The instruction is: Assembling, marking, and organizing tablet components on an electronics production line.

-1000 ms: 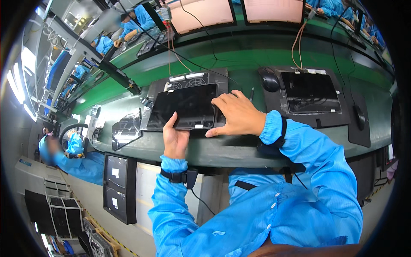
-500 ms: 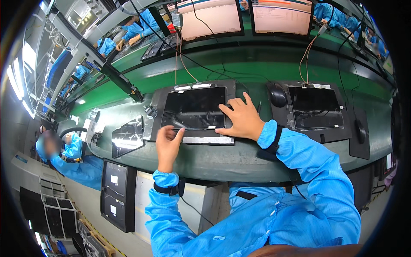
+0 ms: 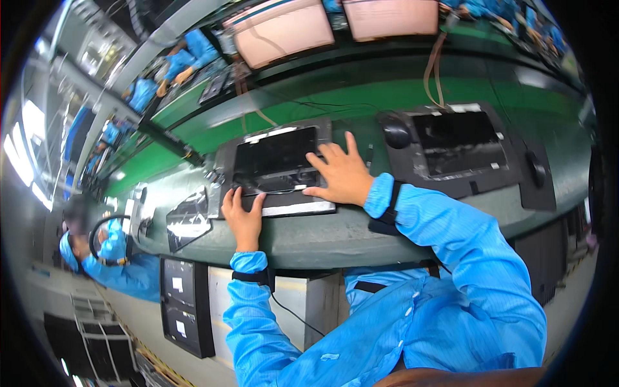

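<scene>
Panel [image 3: 274, 151] lying on a dark board [image 3: 325, 131] at a green bench [image 3: 335, 233]

A co-worker in blue [image 3: 126, 274] is at the far left, near a black hoop-shaped thing [image 3: 95, 233]. Next comes a black case [image 3: 185, 307] with white labels, below the level of the bench top. On the bench, beyond this case, lies a dark glossy sheet [image 3: 189, 222] marked by bright glare.

The left hand [image 3: 243, 220] is at the lower left corner of the panel, thumb and fingers apart, tips at its near edge; how firmly they press, I cannot tell. The panel, black and glossy, rests between the two hands. A pale strip [image 3: 300, 209] runs along the near side of the board. A lit monitor [image 3: 287, 32] stands behind.

The right hand [image 3: 342, 173] is spread wide, fingertips at the right edge of the panel, thumb by its lower right corner. Farther back is another lit screen [image 3: 391, 18]. Rightward come a slim dark object [image 3: 369, 153], a black mouse [image 3: 396, 133], a second black panel [image 3: 459, 145] on its own board and, last, a smaller mouse [image 3: 536, 169] on a dark pad [image 3: 543, 197].
</scene>
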